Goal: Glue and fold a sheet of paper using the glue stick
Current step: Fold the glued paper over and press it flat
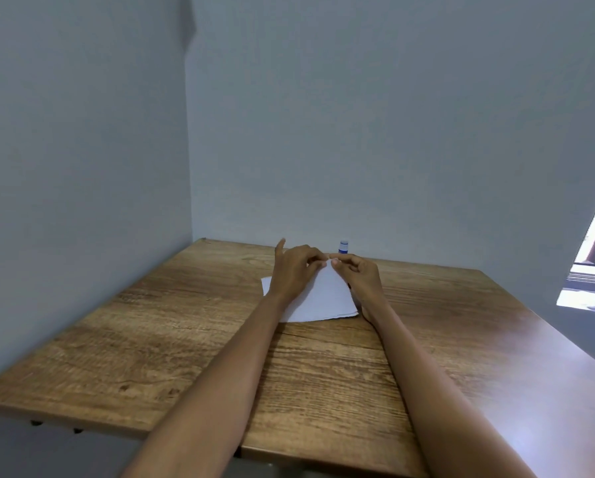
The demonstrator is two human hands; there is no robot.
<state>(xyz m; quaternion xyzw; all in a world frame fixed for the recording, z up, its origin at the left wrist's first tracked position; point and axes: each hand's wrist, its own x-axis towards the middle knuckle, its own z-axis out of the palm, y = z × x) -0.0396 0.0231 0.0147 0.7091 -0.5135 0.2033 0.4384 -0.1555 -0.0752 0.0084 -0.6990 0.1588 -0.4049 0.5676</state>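
Both hands meet at the far edge of the sheet of paper, which lies on the wooden table between the wrists. The left hand curls its fingers down onto the sheet's far edge, one finger sticking up. The right hand pinches the raised top corner of the sheet between thumb and fingertips. Just beyond the right hand's fingertips, the glue stick stands upright near the wall.

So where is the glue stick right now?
In the head view, the glue stick stands upright at the table's far edge by the wall, just beyond the right hand and the paper.
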